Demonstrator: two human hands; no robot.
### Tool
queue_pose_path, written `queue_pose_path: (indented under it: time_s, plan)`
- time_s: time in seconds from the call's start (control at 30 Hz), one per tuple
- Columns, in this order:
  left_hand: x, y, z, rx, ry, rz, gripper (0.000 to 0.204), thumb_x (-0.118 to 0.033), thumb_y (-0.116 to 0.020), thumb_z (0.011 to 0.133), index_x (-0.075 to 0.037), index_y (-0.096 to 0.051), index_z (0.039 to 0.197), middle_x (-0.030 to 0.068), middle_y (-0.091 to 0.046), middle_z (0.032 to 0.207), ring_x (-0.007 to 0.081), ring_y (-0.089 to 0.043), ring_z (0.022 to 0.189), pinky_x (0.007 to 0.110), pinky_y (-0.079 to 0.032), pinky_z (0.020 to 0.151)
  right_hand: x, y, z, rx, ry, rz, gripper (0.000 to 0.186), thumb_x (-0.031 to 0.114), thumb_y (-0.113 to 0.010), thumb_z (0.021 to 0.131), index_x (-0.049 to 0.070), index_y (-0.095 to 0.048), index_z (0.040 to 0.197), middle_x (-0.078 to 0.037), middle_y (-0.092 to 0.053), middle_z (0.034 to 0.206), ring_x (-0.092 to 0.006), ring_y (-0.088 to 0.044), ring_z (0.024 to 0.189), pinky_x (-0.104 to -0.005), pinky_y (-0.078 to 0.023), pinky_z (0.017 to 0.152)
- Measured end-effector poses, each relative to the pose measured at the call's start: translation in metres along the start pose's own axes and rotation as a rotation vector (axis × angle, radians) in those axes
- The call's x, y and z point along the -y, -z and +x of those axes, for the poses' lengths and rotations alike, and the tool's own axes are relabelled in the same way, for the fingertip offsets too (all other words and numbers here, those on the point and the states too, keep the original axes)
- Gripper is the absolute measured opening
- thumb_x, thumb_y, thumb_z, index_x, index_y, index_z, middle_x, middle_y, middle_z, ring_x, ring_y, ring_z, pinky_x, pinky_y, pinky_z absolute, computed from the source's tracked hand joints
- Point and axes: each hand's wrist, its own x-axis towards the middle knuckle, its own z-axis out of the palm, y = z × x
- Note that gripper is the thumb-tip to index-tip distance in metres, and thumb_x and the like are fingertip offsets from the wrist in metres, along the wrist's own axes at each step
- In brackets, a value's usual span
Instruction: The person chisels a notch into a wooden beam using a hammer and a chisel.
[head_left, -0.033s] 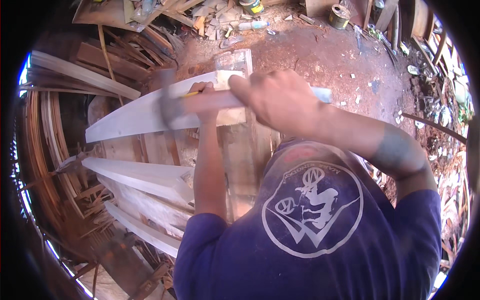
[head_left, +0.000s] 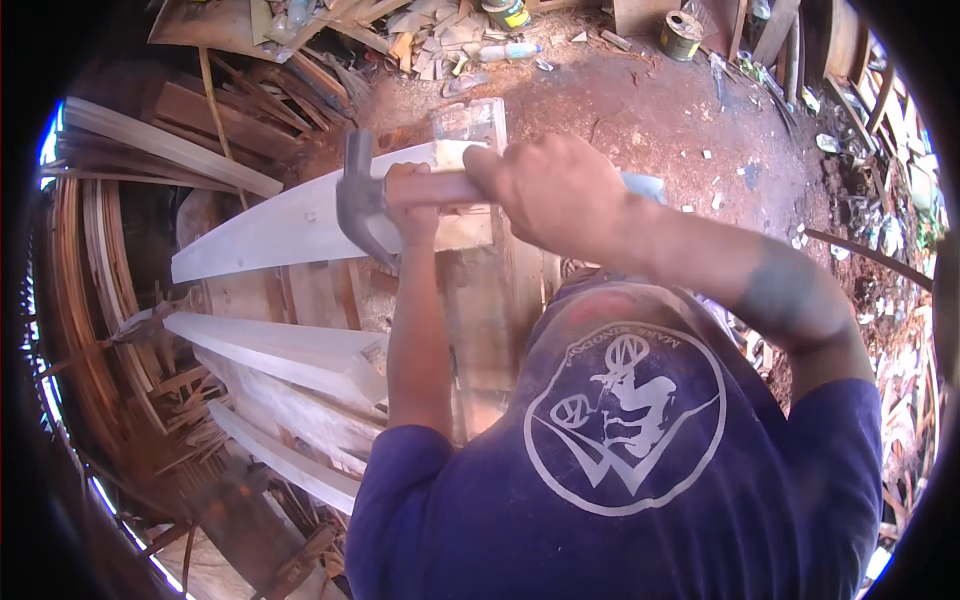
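Observation:
My right hand [head_left: 565, 195] is wrapped round the wooden handle of a claw hammer [head_left: 358, 200]. The handle's pale blue end sticks out past the hand on the right, and the head points left. Below the hammer, my left hand [head_left: 408, 180] is closed at the right part of a long, tapering pale timber [head_left: 270, 230]. The hammer covers most of those fingers, so what they grip is hidden. The timber lies across a wooden frame, wide at the right and narrow at the left.
Nearer me lie a second pale timber [head_left: 270, 342] and a third [head_left: 285, 465]. Planks [head_left: 225, 125] are stacked at the far left. Wood offcuts [head_left: 430, 40], a plastic bottle [head_left: 510, 51] and a tin can [head_left: 681, 36] sit on the dirt floor [head_left: 640, 110]. Litter lines the right side.
The hammer head has shifted a little to the right and looks sharper. A thin yellow thing seen at my left hand before is now hidden behind the hammer.

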Motion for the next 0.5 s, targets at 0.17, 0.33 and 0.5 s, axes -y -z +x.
queue_pose_path:
  time_s: [0.17, 0.33, 0.5]
  plan:
    - [0.051, 0.001, -0.022, -0.214, -0.101, 0.458, 0.012, -0.011, -0.069, 0.088, -0.003, -0.060, 0.090, 0.0021, -0.058, 0.075, 0.0156, -0.054, 0.070, 0.032, -0.044, 0.065, 0.026, 0.035, 0.003, -0.076, 0.119, 0.015, 0.021, 0.005, -0.059, 0.084, 0.001, -0.052, 0.103, -0.019, -0.068, 0.078, -0.0368, -0.070, 0.070, -0.0467, -0.056, 0.058]
    - [0.004, -0.009, 0.003, -0.066, 0.077, -0.320, 0.013, -0.009, -0.067, 0.088, 0.000, -0.058, 0.085, 0.0035, -0.057, 0.074, 0.0132, -0.052, 0.070, 0.030, -0.044, 0.065, -0.009, -0.009, 0.006, 0.049, -0.032, -0.029, 0.028, 0.005, -0.060, 0.083, 0.004, -0.053, 0.110, -0.021, -0.069, 0.082, -0.0365, -0.070, 0.073, -0.0471, -0.056, 0.061]
    - [-0.020, 0.010, -0.003, -0.013, 0.399, -0.093, 0.013, -0.012, -0.064, 0.093, -0.001, -0.059, 0.090, 0.0055, -0.065, 0.083, 0.0117, -0.060, 0.074, 0.026, -0.047, 0.068, -0.018, 0.003, -0.012, 0.013, -0.203, 0.170, 0.022, 0.005, -0.057, 0.085, 0.001, -0.059, 0.107, -0.023, -0.069, 0.076, -0.0378, -0.072, 0.073, -0.0486, -0.057, 0.065]
